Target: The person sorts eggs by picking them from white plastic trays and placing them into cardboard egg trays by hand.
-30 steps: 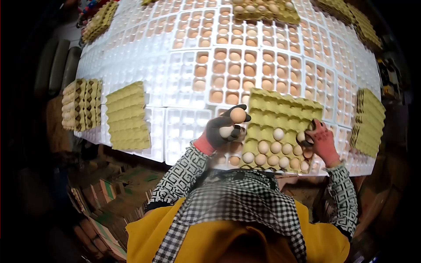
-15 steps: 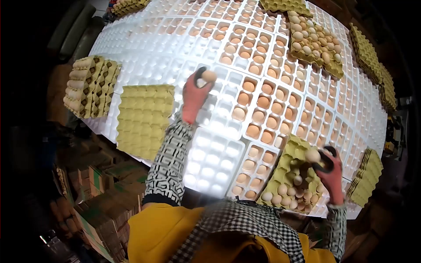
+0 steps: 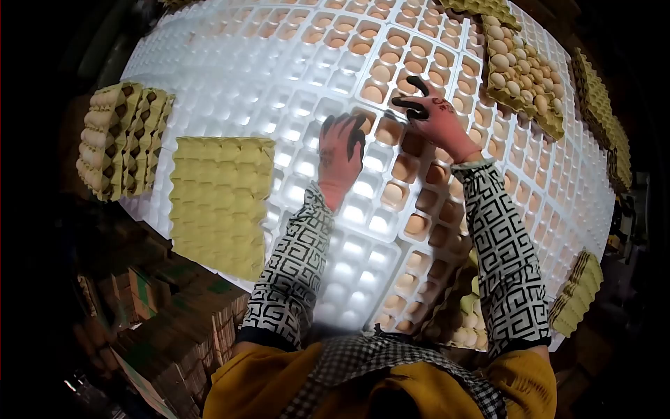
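Observation:
My left hand (image 3: 340, 157), in a pink glove with dark fingertips, lies palm down over a white egg tray (image 3: 370, 157). Its fingers stretch out beside a brown egg (image 3: 366, 123) sitting in a cell; the fingertips partly cover this egg, and contact is hard to judge. To the right, my right hand (image 3: 436, 122) hovers over the filled cells, thumb and forefinger spread apart with nothing between them. Another brown egg (image 3: 389, 130) rests in the cell between the two hands. Below my right forearm, a yellow pulp tray (image 3: 447, 304) holding eggs is partly hidden.
A bare yellow pulp tray (image 3: 220, 202) lies at left, beside a stack of trays with eggs (image 3: 125, 140). Another loaded pulp tray (image 3: 523, 70) stands at upper right. Stacked pulp trays (image 3: 576, 293) sit by the right edge. Cardboard (image 3: 174, 328) is piled below left.
My right hand has swung up and left from the front pulp tray to the white trays, and its egg is released. My left hand has moved slightly right and down, its egg apparently in a cell.

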The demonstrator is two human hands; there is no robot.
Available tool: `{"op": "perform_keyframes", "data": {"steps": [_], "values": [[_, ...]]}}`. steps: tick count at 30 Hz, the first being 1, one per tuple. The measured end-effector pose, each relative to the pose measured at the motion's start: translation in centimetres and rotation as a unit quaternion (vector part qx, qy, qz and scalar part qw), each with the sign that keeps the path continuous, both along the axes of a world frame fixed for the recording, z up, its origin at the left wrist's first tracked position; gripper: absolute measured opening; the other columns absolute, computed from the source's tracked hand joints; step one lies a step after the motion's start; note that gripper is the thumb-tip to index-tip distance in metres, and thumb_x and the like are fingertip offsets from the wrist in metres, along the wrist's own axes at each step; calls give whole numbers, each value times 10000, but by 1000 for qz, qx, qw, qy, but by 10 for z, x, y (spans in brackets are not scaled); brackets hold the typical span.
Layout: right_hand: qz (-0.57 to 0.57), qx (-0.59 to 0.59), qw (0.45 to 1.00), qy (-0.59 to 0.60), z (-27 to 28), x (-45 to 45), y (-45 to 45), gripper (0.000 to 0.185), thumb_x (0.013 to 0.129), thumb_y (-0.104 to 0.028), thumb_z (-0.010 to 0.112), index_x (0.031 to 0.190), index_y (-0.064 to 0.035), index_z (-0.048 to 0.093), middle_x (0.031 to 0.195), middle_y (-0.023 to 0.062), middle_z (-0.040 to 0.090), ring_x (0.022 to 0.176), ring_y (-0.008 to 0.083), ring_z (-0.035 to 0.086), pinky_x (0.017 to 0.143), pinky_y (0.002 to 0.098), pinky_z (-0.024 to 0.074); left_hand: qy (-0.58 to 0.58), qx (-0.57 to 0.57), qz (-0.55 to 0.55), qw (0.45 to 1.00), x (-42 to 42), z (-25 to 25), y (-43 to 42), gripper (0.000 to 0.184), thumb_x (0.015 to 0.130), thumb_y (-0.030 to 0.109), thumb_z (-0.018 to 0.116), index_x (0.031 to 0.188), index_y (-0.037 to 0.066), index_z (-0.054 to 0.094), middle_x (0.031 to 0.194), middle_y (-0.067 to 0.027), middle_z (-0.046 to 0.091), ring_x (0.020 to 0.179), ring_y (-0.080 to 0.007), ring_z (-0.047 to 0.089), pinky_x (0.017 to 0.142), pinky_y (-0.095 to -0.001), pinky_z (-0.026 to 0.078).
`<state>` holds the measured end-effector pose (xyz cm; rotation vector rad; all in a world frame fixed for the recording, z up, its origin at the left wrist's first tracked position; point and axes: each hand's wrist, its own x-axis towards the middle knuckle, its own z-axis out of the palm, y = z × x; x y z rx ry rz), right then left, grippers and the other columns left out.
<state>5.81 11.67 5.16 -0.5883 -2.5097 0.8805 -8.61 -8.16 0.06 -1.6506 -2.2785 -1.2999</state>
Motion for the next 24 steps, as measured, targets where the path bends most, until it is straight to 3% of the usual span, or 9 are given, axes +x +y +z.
{"op": "perform_keyframes", "data": {"steps": [2,3,5,7,9,12,15,17,24], "values": [[-80,-118,988,58,8,1,-19,340,782,-94,673,1119,-129,703,1289,141,573,1115,321,582,956,380,486,-31,21,-7,999,3,6,0,414,848,60,590,1259,24,563,1206,-179,596,1151,-371,540,1075,-437,372],[-141,-85,983,78,1,2,-32,411,787,-34,673,1195,-85,660,1341,127,549,1044,261,647,896,321,509,-92,45,15,995,4,6,-3,402,854,52,584,1254,17,566,1194,-180,606,1145,-366,550,1065,-425,386],[-122,-62,971,195,-12,-3,-73,444,793,-107,693,1231,-89,628,1329,143,549,1125,314,604,956,380,484,-211,102,49,971,5,6,-2,378,866,36,571,1243,3,572,1169,-181,625,1133,-356,569,1045,-401,414],[-25,39,998,44,-30,-5,-99,464,770,-224,708,1202,-86,612,1267,171,542,1217,392,480,1068,490,365,-338,163,19,927,3,-11,-2,342,886,-17,514,1223,-36,570,1205,-165,639,1126,-267,605,1009,-350,440],[25,164,984,-62,-31,4,-115,513,772,-298,716,1230,-103,593,1337,161,494,1291,395,397,1125,521,271,-321,128,6,938,3,-8,-3,329,894,0,490,1206,-29,589,1184,-161,651,1128,-280,604,1027,-359,427],[-30,18,999,-15,-3,37,-104,566,789,-293,707,1312,-147,545,1366,156,479,1319,413,367,1134,520,266,-216,83,11,973,6,1,-2,268,887,29,543,1133,12,648,1128,-145,668,1092,-342,593,1068,-433,383],[-111,7,993,27,20,101,-66,548,782,-225,714,1299,-118,566,1363,155,498,1284,368,438,1091,458,338,-98,51,16,994,10,7,1,220,903,66,589,1104,19,664,1088,-140,678,1085,-336,588,1059,-446,384],[-203,-142,968,34,25,147,-40,466,796,-169,698,1246,-84,611,1273,170,571,1194,355,528,1020,406,420,-108,37,33,993,12,7,3,230,897,70,614,1116,20,665,1095,-140,674,1086,-328,585,1049,-430,390],[-305,-81,949,4,21,239,9,304,836,-152,673,1121,-46,674,1060,131,689,981,325,648,864,385,506,-141,39,-55,988,32,39,65,336,820,15,671,1155,29,657,1102,-126,664,1000,-285,624,890,-374,489]]}}
